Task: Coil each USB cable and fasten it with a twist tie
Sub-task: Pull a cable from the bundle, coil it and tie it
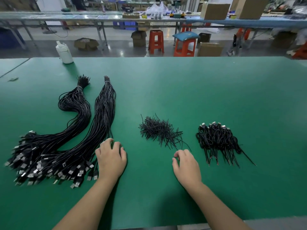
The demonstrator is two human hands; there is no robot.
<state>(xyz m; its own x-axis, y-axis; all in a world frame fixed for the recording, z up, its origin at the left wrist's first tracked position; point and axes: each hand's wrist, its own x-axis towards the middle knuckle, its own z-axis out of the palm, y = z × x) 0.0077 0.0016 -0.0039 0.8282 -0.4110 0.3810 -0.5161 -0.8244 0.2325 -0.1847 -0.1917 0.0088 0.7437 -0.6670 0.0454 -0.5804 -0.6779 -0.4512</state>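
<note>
Cables (99,130) run lengthwise away, just left of the empty, curled left hand (111,159); right hand (186,163), also empty, nears ties (159,130).

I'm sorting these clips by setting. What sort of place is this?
Probably a factory assembly or packing floor: a green work mat holding bulk bundles of USB cables and a pile of twist ties, long workbenches, cardboard boxes and plastic stools behind.

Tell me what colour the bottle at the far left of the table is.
White bottle, seen in the head view.
</note>
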